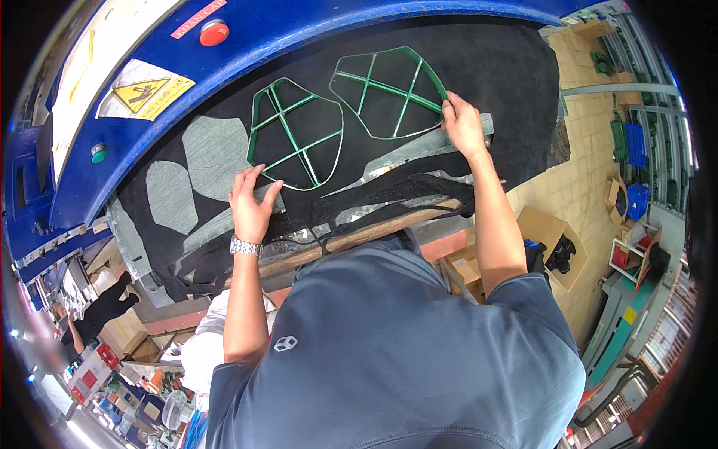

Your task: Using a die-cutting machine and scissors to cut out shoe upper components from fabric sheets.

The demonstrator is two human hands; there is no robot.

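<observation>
Two green metal cutting dies lie side by side on black sheet material [501, 67], each a rounded outline with crossing bars inside. My left hand [250, 202] has its thumb and fingertips at the near-left rim of the left cutting die [292, 134]. At the right rim of the other cutting die [409, 95], my right hand [463, 123] grips the edge between thumb and fingers. Left of the dies, two grey rounded shapes [215, 153] show as openings in the black sheet. A silver watch [245, 247] is on my left wrist.
A blue machine beam [262, 46] arches beyond the sheet, with a red button [214, 32] and a green button [99, 153]. Black scrap strips [396, 196] lie along the near edge. An open cardboard box [538, 228] stands right. Another person [105, 310] is far left.
</observation>
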